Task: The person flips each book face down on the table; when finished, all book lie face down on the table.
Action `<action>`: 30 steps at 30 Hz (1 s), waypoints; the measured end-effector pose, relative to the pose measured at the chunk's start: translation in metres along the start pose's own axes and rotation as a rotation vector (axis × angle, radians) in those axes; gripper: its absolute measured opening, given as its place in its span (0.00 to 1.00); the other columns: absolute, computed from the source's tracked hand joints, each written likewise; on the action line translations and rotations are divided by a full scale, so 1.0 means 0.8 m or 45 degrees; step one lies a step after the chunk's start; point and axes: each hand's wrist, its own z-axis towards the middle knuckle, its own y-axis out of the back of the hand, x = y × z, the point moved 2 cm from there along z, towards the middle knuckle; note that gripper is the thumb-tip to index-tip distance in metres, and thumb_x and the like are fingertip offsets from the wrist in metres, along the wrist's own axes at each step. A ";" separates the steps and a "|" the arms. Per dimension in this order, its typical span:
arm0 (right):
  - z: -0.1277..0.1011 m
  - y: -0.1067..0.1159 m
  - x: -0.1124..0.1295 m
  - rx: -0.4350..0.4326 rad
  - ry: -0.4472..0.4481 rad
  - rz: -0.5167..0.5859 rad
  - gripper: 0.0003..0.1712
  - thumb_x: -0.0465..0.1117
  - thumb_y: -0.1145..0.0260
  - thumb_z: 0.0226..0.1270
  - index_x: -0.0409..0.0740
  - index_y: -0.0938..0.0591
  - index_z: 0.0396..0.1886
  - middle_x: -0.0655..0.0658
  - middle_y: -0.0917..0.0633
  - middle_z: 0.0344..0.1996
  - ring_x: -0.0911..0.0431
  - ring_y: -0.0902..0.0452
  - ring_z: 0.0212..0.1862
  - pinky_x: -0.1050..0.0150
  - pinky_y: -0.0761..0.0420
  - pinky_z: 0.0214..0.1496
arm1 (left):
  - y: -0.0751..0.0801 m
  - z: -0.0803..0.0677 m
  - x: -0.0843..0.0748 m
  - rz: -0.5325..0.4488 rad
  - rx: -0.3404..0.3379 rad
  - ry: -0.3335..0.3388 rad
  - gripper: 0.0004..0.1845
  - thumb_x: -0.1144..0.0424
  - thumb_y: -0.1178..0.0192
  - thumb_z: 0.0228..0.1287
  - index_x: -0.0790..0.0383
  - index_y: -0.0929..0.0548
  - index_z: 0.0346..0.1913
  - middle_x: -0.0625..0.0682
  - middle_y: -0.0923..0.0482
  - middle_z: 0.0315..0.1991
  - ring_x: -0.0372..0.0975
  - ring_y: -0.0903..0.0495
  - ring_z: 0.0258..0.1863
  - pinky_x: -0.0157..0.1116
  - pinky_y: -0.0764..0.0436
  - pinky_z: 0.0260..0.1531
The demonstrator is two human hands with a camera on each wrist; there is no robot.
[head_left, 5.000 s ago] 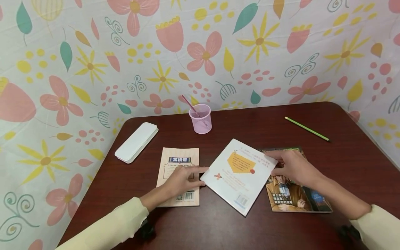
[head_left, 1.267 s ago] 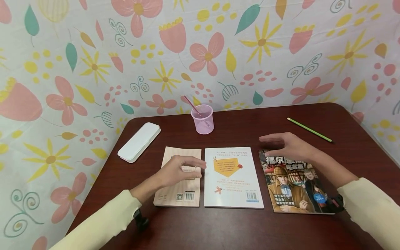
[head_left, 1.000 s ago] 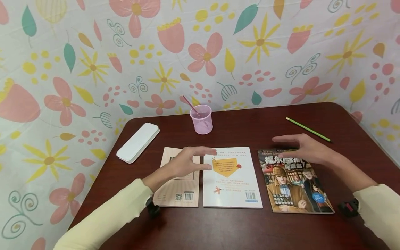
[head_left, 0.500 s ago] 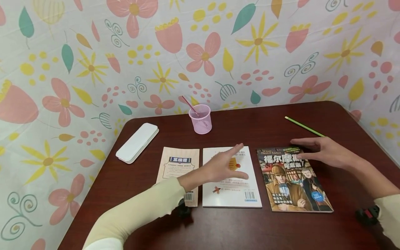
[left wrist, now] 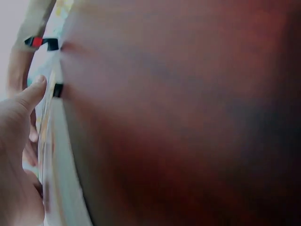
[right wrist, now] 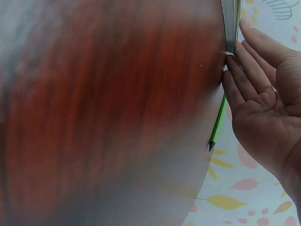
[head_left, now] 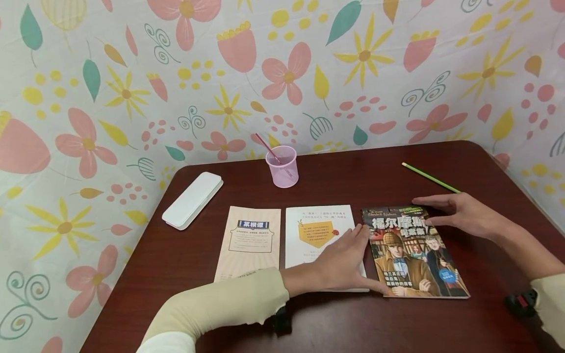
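Read as a clock face, the head view placed a thin paperback with a glossy cover (head_left: 399, 267) at 4 o'clock, its picture of a person in a brown coat and cap facing up. It lay flat, slightly skewed, on a smooth, dark reddish-brown table (head_left: 353, 328). The left hand (head_left: 342, 260) had its fingers extended and thumb spread wide, reaching across a white book (head_left: 306, 240) to the paperback's left edge; the thumb tip was by its lower left corner. The right hand (head_left: 468, 215) was stretched, thumb apart, at the upper right corner. How firmly either hand pressed could not be told.

The smooth white book lay at 5 o'clock, a matte beige book (head_left: 249, 240) at 7. A slim, rounded white case (head_left: 192, 200) lay slantwise near 9, a straight green pencil (head_left: 425, 175) at 3. Near the centre, a round pink mesh cup (head_left: 282, 175) held a thin, leaning stick (head_left: 265, 143). Behind hung pale, flower-printed cloth (head_left: 328, 132).

The left sleeve (head_left: 220, 306) hid the beige book's bottom; the left hand covered the white book's lower right. The right hand blocked one end of the green pencil, but the right wrist view showed its dark point. The left wrist view was blurred.
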 end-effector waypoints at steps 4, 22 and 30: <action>0.001 0.001 -0.001 0.017 0.017 -0.018 0.35 0.41 0.22 0.68 0.42 0.20 0.73 0.35 0.19 0.67 0.78 0.23 0.55 0.71 0.18 0.45 | -0.009 -0.005 -0.010 0.105 -0.042 0.003 0.77 0.14 0.35 0.46 0.64 0.52 0.86 0.58 0.50 0.86 0.43 0.53 0.85 0.34 0.50 0.80; 0.005 -0.001 -0.005 0.023 0.004 -0.073 0.36 0.40 0.20 0.64 0.42 0.19 0.72 0.32 0.18 0.66 0.82 0.27 0.53 0.70 0.17 0.43 | -0.024 -0.005 -0.022 0.295 -0.054 -0.025 0.73 0.14 0.43 0.54 0.66 0.51 0.86 0.58 0.53 0.86 0.44 0.59 0.85 0.35 0.59 0.81; 0.008 -0.003 -0.006 0.003 0.047 -0.059 0.35 0.35 0.20 0.63 0.38 0.19 0.70 0.36 0.17 0.64 0.82 0.28 0.55 0.70 0.16 0.43 | -0.024 -0.006 -0.019 0.181 -0.092 -0.027 0.73 0.16 0.39 0.54 0.66 0.55 0.86 0.59 0.56 0.86 0.45 0.60 0.85 0.33 0.57 0.80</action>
